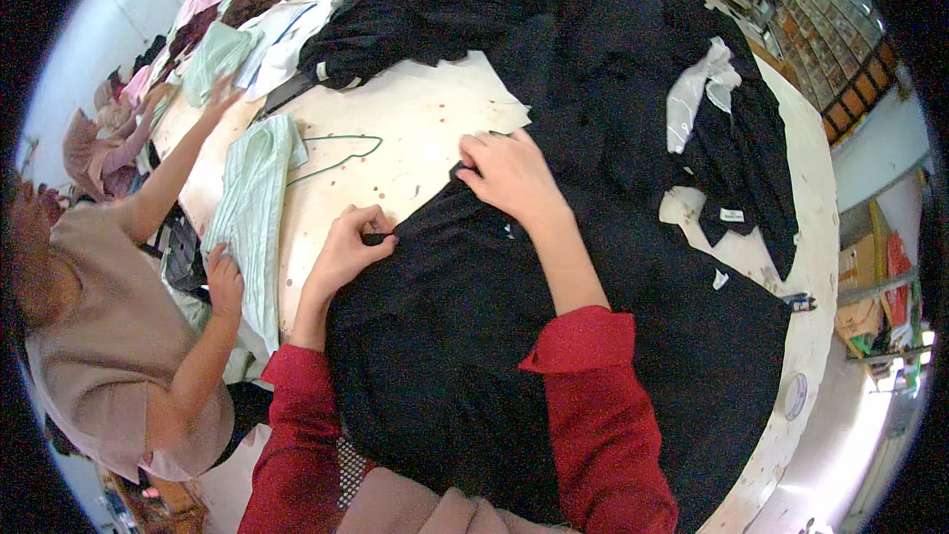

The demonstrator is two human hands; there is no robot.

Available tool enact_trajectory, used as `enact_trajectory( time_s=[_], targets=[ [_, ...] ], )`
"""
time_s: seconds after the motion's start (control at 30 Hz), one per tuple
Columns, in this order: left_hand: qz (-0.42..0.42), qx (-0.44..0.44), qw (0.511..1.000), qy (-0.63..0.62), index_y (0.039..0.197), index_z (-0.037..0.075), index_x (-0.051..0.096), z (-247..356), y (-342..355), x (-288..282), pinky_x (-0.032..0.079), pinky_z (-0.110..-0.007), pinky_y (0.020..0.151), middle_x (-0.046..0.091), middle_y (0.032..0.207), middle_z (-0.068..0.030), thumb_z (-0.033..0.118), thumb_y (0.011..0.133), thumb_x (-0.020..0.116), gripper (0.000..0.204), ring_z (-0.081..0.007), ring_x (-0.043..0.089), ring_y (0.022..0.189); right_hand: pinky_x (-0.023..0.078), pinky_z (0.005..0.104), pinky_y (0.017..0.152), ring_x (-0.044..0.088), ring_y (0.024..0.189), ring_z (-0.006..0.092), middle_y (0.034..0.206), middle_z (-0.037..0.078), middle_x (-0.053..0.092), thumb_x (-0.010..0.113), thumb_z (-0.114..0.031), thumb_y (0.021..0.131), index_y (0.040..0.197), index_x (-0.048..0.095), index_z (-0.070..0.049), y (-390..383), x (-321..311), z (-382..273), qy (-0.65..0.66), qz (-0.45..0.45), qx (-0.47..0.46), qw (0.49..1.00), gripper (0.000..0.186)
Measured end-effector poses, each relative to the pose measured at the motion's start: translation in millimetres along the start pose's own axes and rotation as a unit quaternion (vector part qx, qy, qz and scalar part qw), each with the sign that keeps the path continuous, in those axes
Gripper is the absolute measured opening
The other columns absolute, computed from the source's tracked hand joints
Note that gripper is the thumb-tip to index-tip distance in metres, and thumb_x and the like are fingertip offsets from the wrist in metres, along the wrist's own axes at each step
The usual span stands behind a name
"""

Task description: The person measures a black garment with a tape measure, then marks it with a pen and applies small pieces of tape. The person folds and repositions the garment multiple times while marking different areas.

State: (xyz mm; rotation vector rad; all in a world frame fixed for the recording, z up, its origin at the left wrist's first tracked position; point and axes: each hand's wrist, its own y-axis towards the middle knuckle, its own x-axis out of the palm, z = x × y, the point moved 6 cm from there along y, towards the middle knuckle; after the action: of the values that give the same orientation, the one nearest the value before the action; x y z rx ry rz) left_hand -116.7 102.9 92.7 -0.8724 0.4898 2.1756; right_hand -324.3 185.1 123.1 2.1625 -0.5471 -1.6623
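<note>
A large black fabric (633, 405) is spread over the pale table (405, 138) in front of me. My left hand (364, 237) pinches its upper-left edge between thumb and fingers. Higher up and to the right, my right hand (494, 166) has its fingers curled on that same edge, gripping it. Both of my forearms come up from below in red sleeves. More black garments (415, 0) are heaped beyond my hands, and white pieces (697, 99) lie among the dark cloth at the right.
At left, a co-worker (109, 316) in beige touches a mint striped garment (247, 208) beside a green wire hanger (346, 146). Other people (99, 148) and piled clothes are beyond. A marker (803, 304) and a round object (796, 396) sit by the right edge. Shelving (830, 20) stands at upper right.
</note>
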Motion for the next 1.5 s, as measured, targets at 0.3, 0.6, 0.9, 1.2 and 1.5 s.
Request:
enact_trajectory(
  time_s=[0.3,0.6,0.9,1.2,1.5],
  targets=[
    [0.007,0.029,1.0,0.0,0.08,0.004,0.064,-5,2,2,0.039,-0.029,0.071,0.059,0.074,-0.0003,0.007,0.074,0.075,0.013,-0.0149,0.047,0.075,0.053,0.0409,0.075,0.067,0.085,0.027,0.092,0.006,0.068,0.061,-0.023,0.086,0.091,0.069,-0.013,-7,41,8,0.095,-0.027,0.0,0.995,0.014],
    [-0.025,0.025,0.998,-0.045,0.083,0.004,0.064,-19,6,7,0.037,-0.027,0.073,0.055,0.073,0.0005,0.014,0.083,0.072,0.013,-0.0112,0.047,0.081,0.049,0.0415,0.084,0.065,0.09,0.0244,0.1,0.004,0.065,0.059,-0.026,0.088,0.095,0.069,-0.019,-12,52,9,0.122,-0.019,0.05,0.991,0.014],
    [-0.144,-0.123,0.982,-0.002,0.078,0.001,0.062,-25,38,4,0.03,-0.023,0.058,0.048,0.069,0.0083,0.037,0.099,0.055,0.042,-0.003,0.04,0.065,0.05,0.0423,0.08,0.067,0.088,0.0264,0.093,0.006,0.069,0.064,-0.024,0.085,0.089,0.07,-0.016,-7,55,14,0.182,0.031,0.059,0.981,0.011],
    [-0.096,-0.037,0.993,0.049,0.085,0.0,0.064,7,21,9,0.039,-0.022,0.062,0.058,0.073,0.0037,0.017,0.091,0.066,0.018,-0.0042,0.049,0.07,0.051,0.0436,0.083,0.065,0.094,0.031,0.099,0.011,0.068,0.061,-0.021,0.087,0.094,0.067,-0.009,-10,49,27,0.262,0.043,0.097,0.959,0.015],
    [0.104,0.037,0.984,0.137,0.092,0.002,0.067,-6,18,14,0.049,-0.03,0.073,0.068,0.084,-0.0065,0.018,0.087,0.07,0.016,-0.0141,0.062,0.078,0.051,0.042,0.078,0.067,0.089,0.0267,0.097,0.011,0.066,0.052,-0.018,0.089,0.095,0.066,-0.007,-5,49,15,0.006,0.077,0.065,0.995,0.018]
  ],
)
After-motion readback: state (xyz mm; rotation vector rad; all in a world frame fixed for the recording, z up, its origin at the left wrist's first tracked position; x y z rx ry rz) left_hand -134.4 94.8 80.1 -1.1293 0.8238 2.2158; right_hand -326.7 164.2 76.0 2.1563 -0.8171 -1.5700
